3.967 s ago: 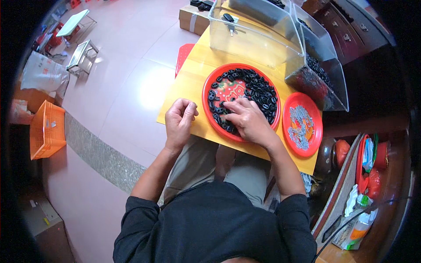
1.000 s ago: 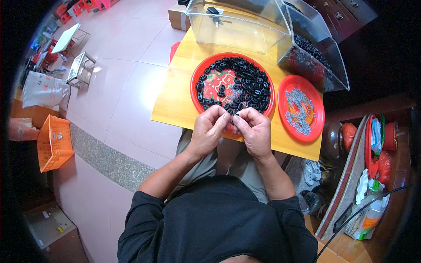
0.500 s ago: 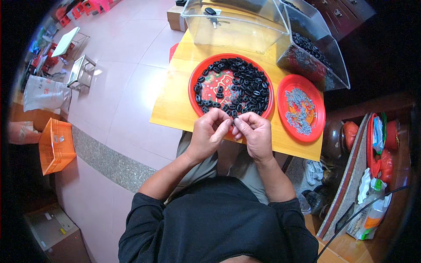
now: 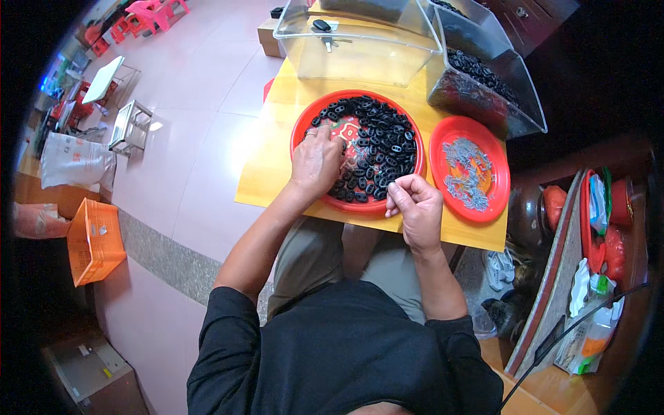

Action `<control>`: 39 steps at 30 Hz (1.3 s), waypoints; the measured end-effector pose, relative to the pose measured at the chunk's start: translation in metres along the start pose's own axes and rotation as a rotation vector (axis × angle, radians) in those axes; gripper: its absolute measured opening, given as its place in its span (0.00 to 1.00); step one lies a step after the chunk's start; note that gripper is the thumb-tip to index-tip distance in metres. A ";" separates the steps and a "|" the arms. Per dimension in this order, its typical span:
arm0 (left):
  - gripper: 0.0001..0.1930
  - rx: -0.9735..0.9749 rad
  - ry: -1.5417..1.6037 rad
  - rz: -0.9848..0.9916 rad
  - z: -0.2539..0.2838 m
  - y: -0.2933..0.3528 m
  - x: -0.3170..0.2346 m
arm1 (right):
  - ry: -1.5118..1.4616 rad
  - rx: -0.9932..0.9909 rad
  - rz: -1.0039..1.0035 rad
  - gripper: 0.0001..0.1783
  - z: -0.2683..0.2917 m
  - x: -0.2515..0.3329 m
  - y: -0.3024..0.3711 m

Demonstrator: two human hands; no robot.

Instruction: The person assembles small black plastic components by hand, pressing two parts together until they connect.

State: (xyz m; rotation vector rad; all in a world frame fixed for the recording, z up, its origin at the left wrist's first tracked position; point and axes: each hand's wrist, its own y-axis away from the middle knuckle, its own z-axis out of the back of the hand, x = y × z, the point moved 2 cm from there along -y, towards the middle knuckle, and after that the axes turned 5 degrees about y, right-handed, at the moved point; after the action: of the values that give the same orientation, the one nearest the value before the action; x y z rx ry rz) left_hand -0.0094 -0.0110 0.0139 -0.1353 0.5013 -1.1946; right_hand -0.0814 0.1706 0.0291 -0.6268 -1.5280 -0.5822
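Observation:
A round red tray (image 4: 296, 131) holds many small black oval pieces (image 4: 387, 138), each with two holes. My left hand (image 4: 318, 162) reaches into its left side. The fingers bend down over the pieces there, and their tips are hidden. By the tray's front right rim, my right hand (image 4: 418, 204) is closed, thumb and index finger pinched together. Whatever may be in that pinch is too small to make out. To its right lies an oval red tray (image 4: 437, 162) with a heap of small grey-silver parts (image 4: 470, 173).
Both trays stand on a yellow wooden table (image 4: 266, 166). Behind them are a clear plastic bin (image 4: 353, 59) with a key near it and another clear bin (image 4: 477, 114) with black pieces. An orange crate (image 4: 100, 242) stands on the floor at left; shelves (image 4: 553, 277) line the right.
My hands were together at the round tray's front edge. Now they are apart: the left has gone up and left into the tray, the right slightly to the right.

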 end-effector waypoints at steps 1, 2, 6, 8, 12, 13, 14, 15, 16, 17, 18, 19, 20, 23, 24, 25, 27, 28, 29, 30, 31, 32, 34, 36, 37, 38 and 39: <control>0.08 -0.017 0.034 0.012 0.000 0.000 0.000 | 0.000 -0.004 0.001 0.05 0.001 0.000 0.000; 0.09 -0.035 0.069 0.024 0.000 0.000 0.001 | -0.002 -0.014 0.012 0.05 0.002 0.001 0.000; 0.09 -0.036 0.145 0.065 0.002 0.002 -0.002 | 0.041 -0.057 0.057 0.03 0.005 0.005 -0.001; 0.08 -0.066 0.414 0.076 0.012 0.006 -0.010 | 0.053 -0.059 0.069 0.03 0.005 0.009 -0.003; 0.05 0.102 0.910 0.238 0.036 0.018 -0.030 | 0.144 -0.004 0.171 0.02 0.005 0.017 -0.006; 0.05 0.102 0.911 0.238 0.037 0.022 -0.032 | 0.146 -0.004 0.172 0.02 0.004 0.021 -0.006; 0.06 0.153 0.966 0.265 0.037 0.026 -0.033 | 0.227 0.013 0.300 0.02 0.001 0.029 -0.005; 0.06 0.203 1.018 0.295 0.037 0.030 -0.035 | 0.307 0.033 0.429 0.03 -0.002 0.034 -0.004; 0.06 0.185 1.159 0.308 0.033 0.034 -0.036 | 0.308 0.036 0.430 0.03 -0.004 0.034 -0.004; 0.06 0.182 1.160 0.308 0.033 0.038 -0.039 | 0.336 0.063 0.506 0.03 -0.007 0.035 -0.003; 0.06 0.188 1.192 0.302 0.036 0.040 -0.041 | 0.365 0.092 0.580 0.04 -0.011 0.036 -0.003; 0.06 0.193 1.223 0.295 0.037 0.041 -0.042 | 0.368 0.096 0.579 0.04 -0.013 0.036 -0.002; 0.06 0.185 1.237 0.273 0.033 0.044 -0.040 | 0.352 0.087 0.537 0.03 -0.015 0.035 0.001; 0.06 0.140 1.508 0.275 0.032 0.048 -0.044 | 0.301 0.059 0.412 0.03 -0.017 0.031 0.009; 0.06 0.138 1.510 0.275 0.032 0.049 -0.044 | 0.266 0.051 0.392 0.02 -0.017 0.028 0.010; 0.06 0.150 1.596 0.293 0.031 0.050 -0.045 | 0.232 0.044 0.371 0.02 -0.017 0.026 0.011; 0.06 0.162 1.687 0.313 0.032 0.052 -0.045 | 0.202 0.043 0.319 0.02 -0.017 0.027 0.013; 0.06 0.201 1.691 0.348 0.034 0.053 -0.044 | 0.169 0.042 0.268 0.02 -0.017 0.027 0.013; 0.06 0.240 1.696 0.384 0.033 0.054 -0.043 | 0.172 0.042 0.264 0.02 -0.016 0.030 0.014; 0.06 0.240 1.700 0.388 0.032 0.056 -0.043 | 0.156 0.073 0.189 0.02 -0.015 0.034 0.013; 0.06 0.235 1.679 0.385 0.031 0.056 -0.042 | 0.140 0.104 0.113 0.02 -0.014 0.036 0.013; 0.06 0.231 1.658 0.382 0.030 0.057 -0.042 | 0.162 0.112 0.126 0.02 -0.014 0.039 0.011; 0.07 0.233 1.633 0.358 0.030 0.059 -0.040 | 0.256 0.153 0.174 0.01 -0.012 0.044 0.007; 0.07 0.235 1.607 0.333 0.033 0.060 -0.040 | 0.370 0.218 0.207 0.01 -0.014 0.048 0.006; 0.07 0.232 1.586 0.338 0.037 0.059 -0.040 | 0.372 0.220 0.201 0.01 -0.015 0.050 0.004; 0.08 0.229 1.564 0.343 0.038 0.059 -0.040 | 0.427 0.242 0.259 0.01 -0.016 0.052 0.003; 0.08 0.229 1.567 0.346 0.037 0.060 -0.039 | 0.482 0.264 0.317 0.01 -0.018 0.054 0.002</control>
State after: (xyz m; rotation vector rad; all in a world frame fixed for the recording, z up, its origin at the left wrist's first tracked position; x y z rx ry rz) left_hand 0.0476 0.0412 0.0366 1.1328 1.6383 -0.8011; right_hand -0.0683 0.1623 0.0838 -0.4686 -1.0034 -0.2549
